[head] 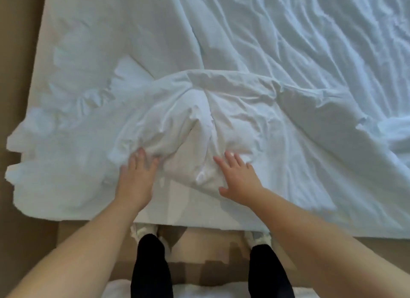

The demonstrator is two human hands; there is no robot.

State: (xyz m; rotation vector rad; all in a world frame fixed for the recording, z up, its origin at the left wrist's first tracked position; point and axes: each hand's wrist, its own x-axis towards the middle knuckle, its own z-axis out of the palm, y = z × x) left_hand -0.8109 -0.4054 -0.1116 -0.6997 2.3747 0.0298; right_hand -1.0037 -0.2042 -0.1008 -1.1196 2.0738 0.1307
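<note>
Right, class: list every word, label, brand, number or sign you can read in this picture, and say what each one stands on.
None: no text can be read anywhere in the picture.
The sheet under the left hand and the right hand is plain white, with no tag or print in view.
The mattress, trousers and shoes show no lettering; the shoes are blurred.
</note>
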